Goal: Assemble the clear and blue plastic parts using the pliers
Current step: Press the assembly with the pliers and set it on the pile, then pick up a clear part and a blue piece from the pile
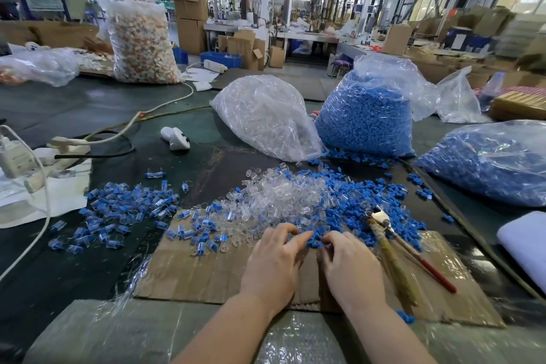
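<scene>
Here my left hand [274, 257] and right hand [351, 266] meet at the near edge of the heap, fingers curled — both pinching at one blue part [314, 238] between them, a close grip on each side. The clear parts [277, 198] lie piled just beyond, on the bench [88, 106]. The pliers [393, 242] rest untouched on the cardboard [201, 272], just right of my right hand — jaws in the blue pile.

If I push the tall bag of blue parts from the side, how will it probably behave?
The tall bag of blue parts looks packed full, so it is probably heavy and would slump rather than slide. Its thin film seems floppy and slippery. Blue pieces already lie scattered around its base, so pushing may spill more.
</scene>
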The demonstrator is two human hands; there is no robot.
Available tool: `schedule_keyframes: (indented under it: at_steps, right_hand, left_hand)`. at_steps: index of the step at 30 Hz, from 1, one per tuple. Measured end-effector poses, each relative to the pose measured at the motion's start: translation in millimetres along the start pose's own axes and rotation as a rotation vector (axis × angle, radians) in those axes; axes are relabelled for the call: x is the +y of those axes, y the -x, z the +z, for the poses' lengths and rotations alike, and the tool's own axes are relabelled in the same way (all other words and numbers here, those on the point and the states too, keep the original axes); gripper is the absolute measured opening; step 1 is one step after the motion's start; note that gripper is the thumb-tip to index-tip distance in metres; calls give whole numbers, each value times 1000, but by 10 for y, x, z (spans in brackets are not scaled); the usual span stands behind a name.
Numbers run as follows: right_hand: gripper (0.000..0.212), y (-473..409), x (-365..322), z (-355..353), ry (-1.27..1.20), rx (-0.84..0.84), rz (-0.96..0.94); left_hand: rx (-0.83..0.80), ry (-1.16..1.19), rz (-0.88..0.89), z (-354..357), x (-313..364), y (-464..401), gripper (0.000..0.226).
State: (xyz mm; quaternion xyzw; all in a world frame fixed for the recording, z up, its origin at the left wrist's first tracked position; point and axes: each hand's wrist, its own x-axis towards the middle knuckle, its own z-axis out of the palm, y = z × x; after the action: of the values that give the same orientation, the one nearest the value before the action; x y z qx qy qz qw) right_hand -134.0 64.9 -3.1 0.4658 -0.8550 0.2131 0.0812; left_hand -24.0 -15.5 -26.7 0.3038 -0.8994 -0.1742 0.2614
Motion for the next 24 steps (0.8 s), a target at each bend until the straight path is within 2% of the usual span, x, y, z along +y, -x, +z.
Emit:
schedule_keyframes:
  at_steps: [2,6,13,16,19,21,24]
  right_hand:
    - [18,-10,9,8,-9,-1,15]
    - [25,-14,36,24,-19,-14,23]
    - [26,-39,106,-19,-41,-33,58]
    - [20,-25,92,-42,-54,16,44]
    - [12,12,33,-34,-42,51,-40]
    - [16,25,-13,-1,-10,63,-49]
    - [28,10,-69,51,129,-24,41]
  left_hand:
    - [-30,-31,29,11,3,-7,44]
    - [8,24,40,13,5,-8,34]
    - [64,130,-2,-24,21,-1,11]
    - [68,134,-25,-42,31,-5,5]
    - [80,129,-30,-43,33,-5,11]
    - [76,115,-9,-37,28,0,24]
    - [36,83,31,-24,20,14,38]
